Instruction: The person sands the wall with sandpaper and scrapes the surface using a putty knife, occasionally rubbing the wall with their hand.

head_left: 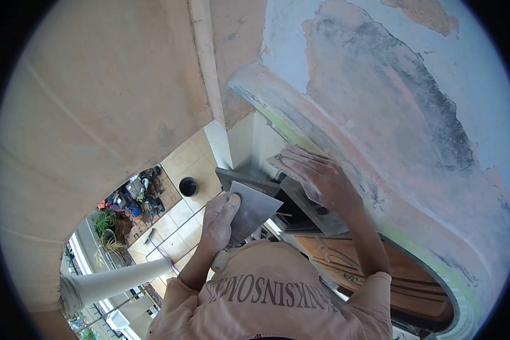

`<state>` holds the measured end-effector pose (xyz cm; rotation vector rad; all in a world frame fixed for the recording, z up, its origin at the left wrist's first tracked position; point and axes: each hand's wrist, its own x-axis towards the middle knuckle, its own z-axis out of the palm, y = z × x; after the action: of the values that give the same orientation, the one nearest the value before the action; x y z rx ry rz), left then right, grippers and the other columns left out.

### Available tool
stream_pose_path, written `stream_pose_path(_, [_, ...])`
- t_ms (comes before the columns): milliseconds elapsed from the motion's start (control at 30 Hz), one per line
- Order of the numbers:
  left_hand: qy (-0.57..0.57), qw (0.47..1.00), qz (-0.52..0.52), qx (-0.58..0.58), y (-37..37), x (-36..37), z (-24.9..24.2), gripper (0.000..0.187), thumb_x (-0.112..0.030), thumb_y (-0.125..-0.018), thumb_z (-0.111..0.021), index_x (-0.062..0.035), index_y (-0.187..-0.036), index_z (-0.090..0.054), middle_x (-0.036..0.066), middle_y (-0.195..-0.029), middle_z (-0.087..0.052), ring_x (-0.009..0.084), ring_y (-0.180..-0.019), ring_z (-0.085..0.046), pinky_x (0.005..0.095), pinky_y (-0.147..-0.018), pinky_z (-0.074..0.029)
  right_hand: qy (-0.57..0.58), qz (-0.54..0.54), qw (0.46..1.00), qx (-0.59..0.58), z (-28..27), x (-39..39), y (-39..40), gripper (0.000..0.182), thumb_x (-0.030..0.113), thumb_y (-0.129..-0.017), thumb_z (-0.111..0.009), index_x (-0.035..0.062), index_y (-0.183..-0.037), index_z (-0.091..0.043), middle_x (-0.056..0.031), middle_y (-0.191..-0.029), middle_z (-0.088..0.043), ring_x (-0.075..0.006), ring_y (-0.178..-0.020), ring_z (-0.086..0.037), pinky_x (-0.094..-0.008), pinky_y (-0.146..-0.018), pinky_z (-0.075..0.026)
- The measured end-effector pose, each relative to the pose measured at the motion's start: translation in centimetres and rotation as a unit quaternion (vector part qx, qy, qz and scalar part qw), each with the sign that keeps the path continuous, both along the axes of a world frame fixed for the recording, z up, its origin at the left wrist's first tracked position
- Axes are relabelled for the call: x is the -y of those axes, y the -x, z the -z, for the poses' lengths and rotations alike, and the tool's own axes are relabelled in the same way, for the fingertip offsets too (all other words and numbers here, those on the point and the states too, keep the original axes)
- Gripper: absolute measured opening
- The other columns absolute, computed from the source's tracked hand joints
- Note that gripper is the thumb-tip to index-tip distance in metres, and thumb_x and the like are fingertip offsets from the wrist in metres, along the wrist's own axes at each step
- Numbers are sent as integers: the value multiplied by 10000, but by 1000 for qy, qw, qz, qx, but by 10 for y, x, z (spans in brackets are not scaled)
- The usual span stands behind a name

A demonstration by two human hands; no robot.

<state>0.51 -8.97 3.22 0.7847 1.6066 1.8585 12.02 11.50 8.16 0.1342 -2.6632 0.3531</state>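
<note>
My left hand (217, 222), coated in white dust, is closed around a wide putty knife (254, 211). Its thumb presses on the flat metal blade, and the pale handle hangs below the fist. My right hand (317, 173), also dusty, is held at the curved wall moulding (306, 122), its fingers together over a thin, pale brown sheet that looks like sandpaper (281, 162). The moulding has bare patches and a pale green strip along its lower edge. Whether the sheet touches the wall is hard to tell.
Far below is a tiled floor (178, 212) with a black bucket (188, 186) and a pile of assorted items (133, 195). A white column (124, 281) stands lower left. Beneath my right arm are a grey panel (323, 218) and a carved wooden door (345, 260). Peeling wall (374, 85) rises at right.
</note>
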Motion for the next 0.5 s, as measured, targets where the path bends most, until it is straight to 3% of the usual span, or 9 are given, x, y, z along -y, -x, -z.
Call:
stream_pose_path(100, [31,999,-8,23,5,-4,1,411,-347,-951,-426,21,-855,-582,39,-698,-562,100,-643,-478,255,-587,-378,94,-96,985,-104,-7,14,-5,371,64,-751,-621,-19,-1109,-570,-156,-1189,-574,-304,-1126,-551,-426,-1003,-426])
stream_pose_path(167, [45,998,9,42,8,-7,2,424,-347,-953,-416,23,-824,-579,33,-689,-556,101,-630,-470,257,-582,-375,67,-148,985,-48,-13,34,-2,363,60,-779,-595,-18,-1132,-568,-158,-1201,-567,-298,-1136,-544,-415,-997,-432])
stream_pose_path(233, [44,997,40,40,12,-7,13,430,-349,-952,-411,24,-815,-576,33,-687,-556,103,-626,-467,263,-580,-374,16,-151,988,-35,1,31,3,354,60,-797,-578,-15,-1143,-567,-159,-1208,-564,-291,-1148,-536,-406,-997,-434])
stream_pose_path(267, [42,998,25,39,11,-10,12,432,-346,-953,-410,28,-812,-574,41,-675,-554,107,-613,-463,264,-578,-372,45,-86,995,-12,-4,23,3,353,75,-797,-578,-24,-1136,-565,-165,-1223,-553,-283,-1167,-523,-398,-1008,-424])
stream_pose_path(367, [20,1000,-12,-15,-6,-9,-8,440,-349,-953,-404,34,-826,-579,51,-666,-559,114,-612,-472,271,-586,-378,203,-24,977,-68,11,-2,-6,356,93,-800,-581,-3,-1143,-568,-158,-1234,-546,-278,-1171,-519,-392,-1021,-411])
stream_pose_path(400, [44,999,10,2,3,-10,-1,452,-365,-947,-411,40,-867,-594,66,-674,-574,125,-627,-492,282,-604,-388,106,-45,990,-86,-3,11,-10,353,88,-792,-586,21,-1139,-579,-143,-1252,-539,-276,-1175,-517,-394,-1018,-413])
stream_pose_path(433, [31,999,19,14,0,-9,0,455,-370,-944,-415,41,-879,-597,69,-679,-577,127,-634,-495,283,-608,-388,148,-120,979,-77,-2,25,-13,369,63,-791,-571,44,-1159,-572,-127,-1265,-537,-288,-1184,-510,-401,-1017,-413])
stream_pose_path(500, [0,999,46,25,-1,-14,-1,462,-381,-938,-425,44,-904,-603,73,-689,-583,131,-646,-501,285,-615,-388,17,-163,985,-52,10,38,-8,409,56,-783,-569,29,-1190,-537,-127,-1272,-534,-312,-1185,-507,-410,-1005,-426])
